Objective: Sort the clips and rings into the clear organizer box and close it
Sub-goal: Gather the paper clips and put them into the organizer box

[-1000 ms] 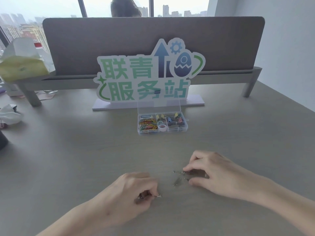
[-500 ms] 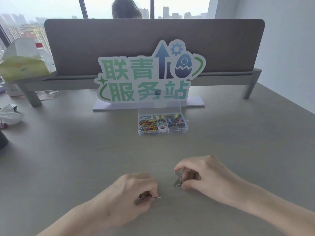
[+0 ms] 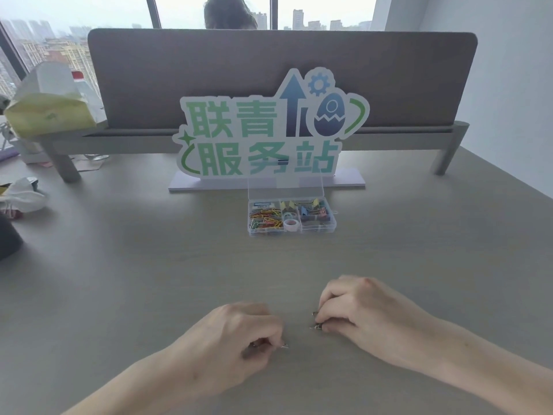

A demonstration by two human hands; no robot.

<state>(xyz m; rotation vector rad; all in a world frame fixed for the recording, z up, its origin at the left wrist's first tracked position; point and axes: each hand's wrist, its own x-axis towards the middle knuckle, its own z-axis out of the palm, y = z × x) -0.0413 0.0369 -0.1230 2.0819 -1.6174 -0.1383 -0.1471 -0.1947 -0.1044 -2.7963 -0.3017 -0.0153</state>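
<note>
The desk (image 3: 119,295) carries everything, with a big cut-out sign (image 3: 269,136) standing at its far side and the clear organizer box (image 3: 291,217) just in front of it, well beyond both hands. The box's lid (image 3: 285,188) stands open, and its compartments already hold coloured paper clips (image 3: 264,218), a pale tape ring (image 3: 291,224) and small binder clips (image 3: 314,209).

Nearer, the right hand (image 3: 359,313) has changed most. A second ago its fingers were spread over a few loose metal clips on the desk; now the fingers are curled in tight and the clips (image 3: 317,320) are gathered at its fingertips, only their ends poking out to the left of the grip. No loose pieces show on the desk between the hands any more.

The left hand (image 3: 239,339) has hardly shifted. It keeps a closed pinch on a small metal clip (image 3: 284,345), whose tip sticks out just right of the thumb.

By my judgement the gathering stage is nearly over: both hands are loaded, and the carry forward to the box, then shutting the lid, remains.
</note>
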